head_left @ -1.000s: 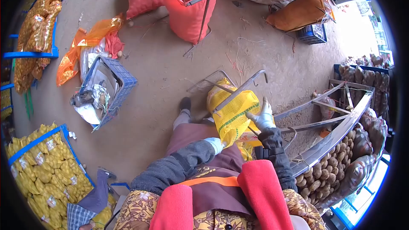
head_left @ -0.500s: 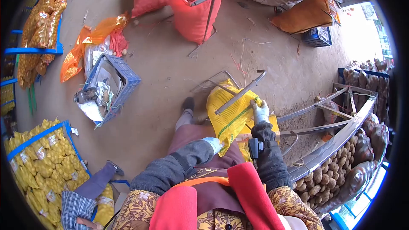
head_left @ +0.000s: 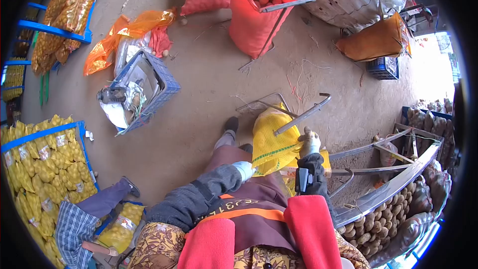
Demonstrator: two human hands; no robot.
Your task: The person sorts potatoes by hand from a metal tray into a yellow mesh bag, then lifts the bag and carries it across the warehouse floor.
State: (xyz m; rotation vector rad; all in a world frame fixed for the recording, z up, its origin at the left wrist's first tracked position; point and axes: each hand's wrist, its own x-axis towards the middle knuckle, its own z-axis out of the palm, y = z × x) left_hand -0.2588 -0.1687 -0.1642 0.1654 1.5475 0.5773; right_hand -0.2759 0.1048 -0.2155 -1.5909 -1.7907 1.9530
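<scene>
A yellow mesh bag with a green stripe hangs by a bent metal stand in front of me. My left hand, in a pale glove, is closed on the bag's near left corner. At the bag's right edge, my right hand pinches the mesh between thumb and fingers; its glove leaves the fingertips dark or bare. Mesh stretches between both hands. Beneath my right forearm lies more yellow printed material, partly hidden. What the bag contains cannot be seen.
A metal-framed chute with potatoes stands at my right. Left are a blue crate of scraps and stacked yellow potato bags. A red sack of potatoes stands ahead. Another person's arm shows at lower left.
The view has shifted, so the surroundings appear further right. Against the stand, both hands have moved left, the right one also closer to my body, still holding the mesh bag.
</scene>
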